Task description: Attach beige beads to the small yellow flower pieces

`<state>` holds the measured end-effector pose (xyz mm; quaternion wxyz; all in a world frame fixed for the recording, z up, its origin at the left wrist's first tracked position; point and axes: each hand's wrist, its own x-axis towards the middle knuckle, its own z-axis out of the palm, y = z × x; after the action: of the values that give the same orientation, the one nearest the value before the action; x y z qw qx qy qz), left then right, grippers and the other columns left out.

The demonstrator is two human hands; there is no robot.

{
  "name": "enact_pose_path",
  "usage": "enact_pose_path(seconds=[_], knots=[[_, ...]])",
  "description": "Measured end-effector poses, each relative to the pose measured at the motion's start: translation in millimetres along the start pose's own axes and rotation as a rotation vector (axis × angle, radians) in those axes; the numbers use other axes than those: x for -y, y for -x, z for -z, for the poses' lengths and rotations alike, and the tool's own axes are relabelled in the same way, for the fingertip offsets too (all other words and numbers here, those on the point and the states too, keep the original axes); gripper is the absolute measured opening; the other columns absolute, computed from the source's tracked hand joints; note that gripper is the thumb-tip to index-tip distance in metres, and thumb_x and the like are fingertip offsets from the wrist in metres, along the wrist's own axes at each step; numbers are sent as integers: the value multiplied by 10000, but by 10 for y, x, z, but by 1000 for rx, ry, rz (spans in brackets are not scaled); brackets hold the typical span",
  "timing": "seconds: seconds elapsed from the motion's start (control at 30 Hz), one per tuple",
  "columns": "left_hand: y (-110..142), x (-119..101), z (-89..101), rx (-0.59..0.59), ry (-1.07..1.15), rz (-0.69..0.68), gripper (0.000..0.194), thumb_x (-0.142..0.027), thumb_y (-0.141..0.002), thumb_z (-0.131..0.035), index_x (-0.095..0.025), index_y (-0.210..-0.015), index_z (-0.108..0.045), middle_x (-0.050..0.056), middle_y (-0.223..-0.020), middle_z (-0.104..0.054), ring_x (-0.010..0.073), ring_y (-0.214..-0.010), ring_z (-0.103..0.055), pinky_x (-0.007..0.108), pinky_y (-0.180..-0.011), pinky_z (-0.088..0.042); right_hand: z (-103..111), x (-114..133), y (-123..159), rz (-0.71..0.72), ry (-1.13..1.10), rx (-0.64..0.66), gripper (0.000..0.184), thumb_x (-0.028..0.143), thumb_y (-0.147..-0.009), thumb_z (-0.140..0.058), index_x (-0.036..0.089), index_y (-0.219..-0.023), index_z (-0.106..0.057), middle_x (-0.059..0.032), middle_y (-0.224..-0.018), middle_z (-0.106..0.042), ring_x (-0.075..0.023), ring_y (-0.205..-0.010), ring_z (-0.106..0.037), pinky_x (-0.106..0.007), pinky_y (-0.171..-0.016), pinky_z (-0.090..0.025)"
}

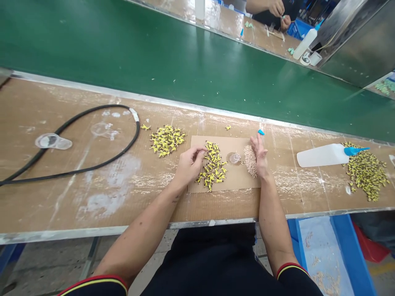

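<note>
Left fingers (199,151) beside small yellow-black parts (212,167), heaped, tangled, on cardboard (237,181)

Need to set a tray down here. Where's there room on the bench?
Between the right hand and the white bottle, on the bench. Crowded: the cardboard under the left hand, with yellow parts, a cup and beige pellets.
</note>
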<state>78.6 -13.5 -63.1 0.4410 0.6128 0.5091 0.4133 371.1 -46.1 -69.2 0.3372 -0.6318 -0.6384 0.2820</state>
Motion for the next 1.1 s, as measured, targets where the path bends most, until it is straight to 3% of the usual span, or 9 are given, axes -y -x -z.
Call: enact_pose_path(seconds=[0.1, 0.3, 0.47, 0.57, 0.73, 0.87, 0.97, 1.03, 1.1], knots=[[-7, 14, -7, -7, 18, -2, 321, -410, -912, -544, -160, -988, -730, 29, -801, -709, 151, -654, -591, 270, -657, -488, 6, 25, 16, 25, -30, 34, 983, 818, -842, 157, 325, -1690, 90, -119, -1721, -356, -311, -1579, -386, -537, -1272, -374], [-26, 57, 9, -8, 51, 11, 314, -426, -892, -574, -167, -983, -725, 25, -788, -696, 156, -651, -600, 269, -647, -495, 69, -49, 21, 37, -46, -41, 970, 799, -844, 180, 339, -1691, 75, -75, -1757, -287, -292, -1617, -309, -542, -1311, -308], [-44, 73, 25, -15, 70, 54, 289, -432, -849, -622, -176, -942, -719, 24, -809, -708, 154, -663, -612, 268, -670, -515, -34, -21, -19, 34, -232, 25, 967, 878, -896, -17, 345, -1697, -112, -61, -1727, -367, -285, -1607, -333, -535, -1332, -260], [-52, 66, 32, -19, 66, 69, 306, -444, -834, -620, -179, -949, -721, 37, -865, -728, 155, -676, -623, 273, -677, -534, -107, -11, -11, 43, -358, -92, 1007, 913, -875, -46, 335, -1687, -191, -60, -1728, -364, -281, -1615, -317, -519, -1344, -226], [-69, 55, 45, -17, 21, 34, 335, -479, -821, -612, -183, -941, -711, 36, -829, -716, 163, -664, -626, 286, -678, -548, -248, -10, 36, -85, -555, -311, 1076, 915, -842, 48, 294, -1686, -195, -81, -1740, -336, -281, -1630, -281, -525, -1355, -162], [-84, 50, 60, -21, -2, 10, 357, -509, -811, -614, -181, -928, -696, 53, -870, -731, 172, -688, -641, 296, -689, -552, -314, 46, 23, -93, -596, -344, 1084, 876, -859, 98, 241, -1657, -272, -140, -1692, -416, -289, -1599, -352, -533, -1318, -258], [-84, 61, 73, -24, -7, 2, 359, -513, -822, -615, -180, -937, -688, 60, -885, -736, 181, -711, -656, 300, -687, -560, -171, 42, 64, -43, -272, -380, 1002, 745, -936, 157, 213, -1590, -384, -172, -1608, -514, -267, -1490, -507, -498, -1215, -424], [-79, 76, 83, -30, -6, 1, 350, -504, -837, -614, -181, -948, -688, 60, -887, -734, 184, -726, -663, 302, -690, -567, -12, 11, 137, -45, -159, -392, 809, 762, -997, -178, 207, -1448, -555, -179, -1473, -619, -297, -1384, -582, -499, -1167, -456], [-73, 90, 92, -40, -3, 4, 345, -502, -847, -615, -182, -953, -689, 55, -874, -726, 184, -730, -666, 301, -688, -573, 128, -15, 218, -54, -66, -332, 553, 684, -935, -529, 212, -1143, -729, -144, -1153, -745, -307, -1116, -686, -498, -1048, -518]])
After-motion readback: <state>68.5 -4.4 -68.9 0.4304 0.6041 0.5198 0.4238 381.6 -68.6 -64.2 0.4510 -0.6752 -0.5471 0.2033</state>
